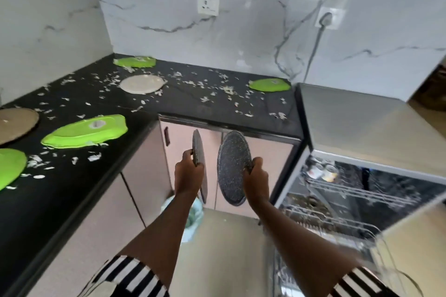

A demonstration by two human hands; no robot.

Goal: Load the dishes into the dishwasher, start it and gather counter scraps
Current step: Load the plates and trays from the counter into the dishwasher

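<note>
My left hand (pixel 188 171) grips a dark speckled plate (pixel 198 149) held edge-on in front of the cabinet doors. My right hand (pixel 256 176) grips a second dark speckled plate (pixel 232 164) by its right rim, its face turned towards me. Both plates hang upright below the counter edge. The dishwasher (pixel 357 190) stands open at the right, with wire racks (pixel 337 222) showing and some cups in the upper rack. Green plates (pixel 84 131), (pixel 269 85), (pixel 135 62), (pixel 9 166), a white plate (pixel 142 83) and a brown plate (pixel 17 123) lie on the black counter (pixel 198 106) among several white scraps (pixel 226 89).
A marble wall with two sockets (pixel 208 4) backs the counter; a cable hangs from the right one. A bin with a pale liner (pixel 193 219) stands on the floor below my left arm. Pink cabinet doors (pixel 178 152) lie behind the plates.
</note>
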